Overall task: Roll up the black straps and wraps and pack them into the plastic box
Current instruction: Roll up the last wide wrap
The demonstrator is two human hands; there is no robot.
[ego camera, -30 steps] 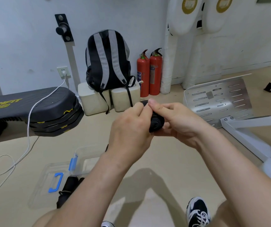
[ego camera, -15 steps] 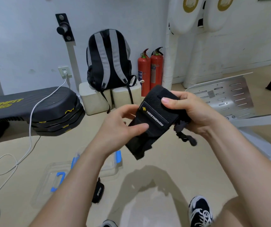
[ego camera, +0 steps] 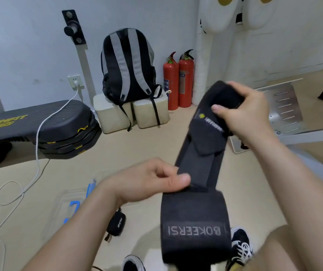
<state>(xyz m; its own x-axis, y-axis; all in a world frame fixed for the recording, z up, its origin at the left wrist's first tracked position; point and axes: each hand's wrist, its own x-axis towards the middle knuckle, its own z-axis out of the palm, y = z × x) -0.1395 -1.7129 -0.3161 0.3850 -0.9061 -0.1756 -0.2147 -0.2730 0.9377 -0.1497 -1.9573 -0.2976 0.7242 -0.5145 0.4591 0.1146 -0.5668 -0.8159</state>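
Observation:
A long black wrap (ego camera: 197, 165) hangs unrolled in front of me, its lower end printed with white letters. My right hand (ego camera: 242, 112) grips the wrap's upper end, thumb over the front. My left hand (ego camera: 152, 180) pinches the wrap's left edge near its middle. On the floor below lies a small rolled black strap (ego camera: 116, 224). Beside it stands the clear plastic box (ego camera: 72, 202) with blue latches, partly hidden by my left forearm.
A black and grey backpack (ego camera: 127, 65) sits on pale blocks by the wall, with two red fire extinguishers (ego camera: 178, 81) to its right. A black bench (ego camera: 39, 126) and a white cable (ego camera: 37, 145) are at left. A metal footplate and frame (ego camera: 285, 110) lie at right. My shoes (ego camera: 240, 245) are below.
The wrap was a tight roll between both hands. It has come unrolled and now hangs long, with my right hand raised and my left hand lower on it.

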